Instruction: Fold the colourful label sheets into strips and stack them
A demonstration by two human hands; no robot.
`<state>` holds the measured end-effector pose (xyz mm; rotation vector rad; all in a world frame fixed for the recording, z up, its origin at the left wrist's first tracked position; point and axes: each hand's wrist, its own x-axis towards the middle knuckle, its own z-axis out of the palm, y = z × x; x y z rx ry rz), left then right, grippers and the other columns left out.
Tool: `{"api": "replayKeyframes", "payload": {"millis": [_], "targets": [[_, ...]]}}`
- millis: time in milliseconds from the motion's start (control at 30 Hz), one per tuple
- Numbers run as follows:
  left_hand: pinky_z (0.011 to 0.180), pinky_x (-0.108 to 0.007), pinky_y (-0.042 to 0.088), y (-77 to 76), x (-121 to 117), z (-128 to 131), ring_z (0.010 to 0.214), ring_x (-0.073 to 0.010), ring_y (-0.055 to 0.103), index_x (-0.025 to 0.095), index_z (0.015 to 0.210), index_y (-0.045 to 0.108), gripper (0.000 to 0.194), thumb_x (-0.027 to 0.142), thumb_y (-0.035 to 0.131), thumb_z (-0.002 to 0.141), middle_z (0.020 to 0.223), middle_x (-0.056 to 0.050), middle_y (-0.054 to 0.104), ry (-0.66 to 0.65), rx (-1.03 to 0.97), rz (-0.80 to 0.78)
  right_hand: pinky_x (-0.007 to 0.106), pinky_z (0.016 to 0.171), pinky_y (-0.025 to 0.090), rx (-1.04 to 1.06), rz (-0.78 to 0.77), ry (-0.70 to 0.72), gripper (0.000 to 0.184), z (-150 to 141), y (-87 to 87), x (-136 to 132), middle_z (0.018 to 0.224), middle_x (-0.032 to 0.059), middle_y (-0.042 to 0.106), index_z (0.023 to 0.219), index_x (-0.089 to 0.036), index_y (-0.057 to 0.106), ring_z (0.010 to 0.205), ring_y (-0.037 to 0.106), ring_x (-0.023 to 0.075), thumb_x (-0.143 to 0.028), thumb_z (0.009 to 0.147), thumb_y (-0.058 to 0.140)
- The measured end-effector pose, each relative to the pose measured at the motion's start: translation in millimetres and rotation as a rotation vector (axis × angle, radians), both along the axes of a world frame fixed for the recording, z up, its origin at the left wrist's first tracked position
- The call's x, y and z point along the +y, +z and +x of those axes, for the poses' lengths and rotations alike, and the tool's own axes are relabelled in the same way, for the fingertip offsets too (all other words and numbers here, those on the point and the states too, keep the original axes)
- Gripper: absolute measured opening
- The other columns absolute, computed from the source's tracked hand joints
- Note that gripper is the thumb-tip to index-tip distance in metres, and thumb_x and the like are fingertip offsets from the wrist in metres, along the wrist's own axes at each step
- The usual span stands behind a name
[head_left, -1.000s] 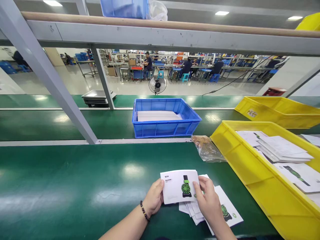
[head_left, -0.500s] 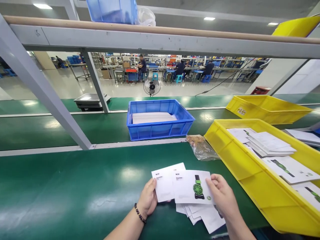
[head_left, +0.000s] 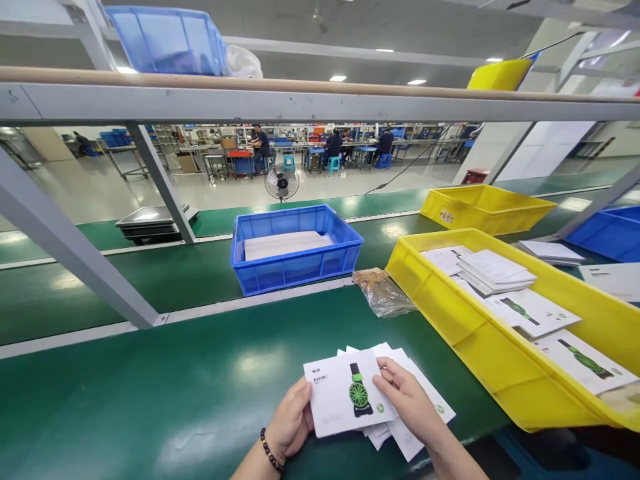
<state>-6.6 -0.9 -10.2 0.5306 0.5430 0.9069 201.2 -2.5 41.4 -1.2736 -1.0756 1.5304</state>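
Both of my hands hold a white leaflet (head_left: 336,393) printed with a black and green fan picture, low over the green bench (head_left: 150,400). My left hand (head_left: 290,421), with a dark bead bracelet on its wrist, pinches the leaflet's left edge. My right hand (head_left: 407,399) has its fingers closed on the right edge. Under and to the right of the leaflet lies a loose pile of several more such leaflets (head_left: 415,407), fanned out on the bench.
A yellow bin (head_left: 450,313) at the right holds stacked leaflets. A blue bin (head_left: 295,267) with white sheets stands behind, a crumpled plastic bag (head_left: 383,293) between them. A second yellow bin (head_left: 485,210), grey frame posts (head_left: 75,253) and distant seated people are beyond.
The two leaflets that were held apart half a second ago now show as one in both hands. The view has swung up and to the right.
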Motion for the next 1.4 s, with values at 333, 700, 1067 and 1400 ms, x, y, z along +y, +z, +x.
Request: {"api": "replayKeyframes", "payload": {"millis": [333,700,1067,1400], "targets": [[0.101,-0.041,0.031,-3.8,7,-6,0.115,-0.0256,0.048,0.019,0.121,0.051,0.056,0.046,0.060,0.072,0.117,-0.013,0.058,0.136,0.279,0.015,0.043,0.090,0.042,-0.760,0.026,-0.248,0.056,74,-13.1,6,0.116,0.0178,0.058,0.111,-0.014,0.052,0.108,0.053,0.0320,-0.044,0.065,0.056],[0.108,-0.031,0.021,-3.8,-8,22,0.132,-0.0227,0.025,0.019,0.128,0.042,0.064,0.032,0.066,0.070,0.143,-0.010,0.029,0.101,0.419,-0.116,0.033,0.082,0.044,-1.085,0.023,-0.012,0.043,68,-34.0,-12,0.114,0.0102,0.060,0.112,-0.017,0.054,0.105,0.056,0.0262,-0.034,0.073,0.043],[0.067,-0.028,0.048,26.8,19,31,0.075,-0.0182,0.064,0.012,0.093,0.056,0.027,0.026,0.064,0.071,0.089,-0.011,0.068,0.120,0.357,-0.290,0.031,0.072,0.045,-1.097,-0.036,-0.043,0.042,37,-35.8,-5,0.105,0.0113,0.062,0.112,-0.019,0.055,0.090,0.062,0.0263,-0.029,0.073,0.048],[0.085,-0.044,0.042,9.1,11,46,0.090,-0.0323,0.062,0.010,0.091,0.066,0.042,0.019,0.077,0.051,0.091,-0.016,0.069,-0.069,0.384,-0.025,0.031,0.076,0.045,-0.847,0.050,-0.109,0.042,32,-42.1,-16,0.100,0.0079,0.065,0.104,-0.021,0.060,0.093,0.061,0.0254,-0.022,0.063,0.054]]}}
